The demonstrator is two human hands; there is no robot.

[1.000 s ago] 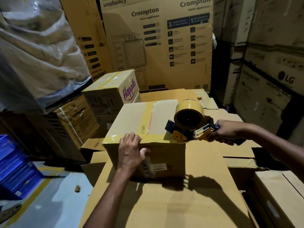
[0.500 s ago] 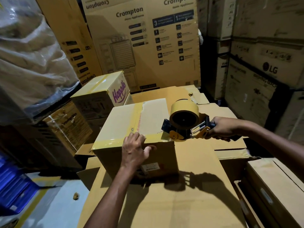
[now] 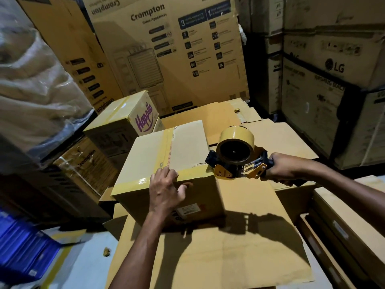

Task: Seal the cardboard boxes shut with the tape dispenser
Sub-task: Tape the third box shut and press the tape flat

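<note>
I see the tall Crompton carton [image 3: 166, 49] filling the back, with LG cartons [image 3: 333, 65] stacked on the right and a plastic-wrapped load [image 3: 37, 90] on the left. Below me lies a broad flat carton [image 3: 229, 257], and the cardboard box [image 3: 143, 155] stands on its far left part. A smaller Happilo box [image 3: 125, 122] sits just behind it to the left.

The tape dispenser [image 3: 235, 161] is at the box's near right top corner, its front end touching the edge and its tape roll [image 3: 237, 136] on top. The right hand [image 3: 281, 170] has its fingers wrapped tight round the dispenser's handle, off to the box's right. The left hand [image 3: 166, 186] lies against the box's front face with its fingers bent over the top edge and its thumb spread to the right, pressing rather than grasping.

A tan edge strip [image 3: 135, 182] runs along the top near edge under those fingers and meets a centre strip [image 3: 166, 147] laid over the middle seam. A small white label [image 3: 189, 209] is stuck on the front face just beside the left hand.
</note>
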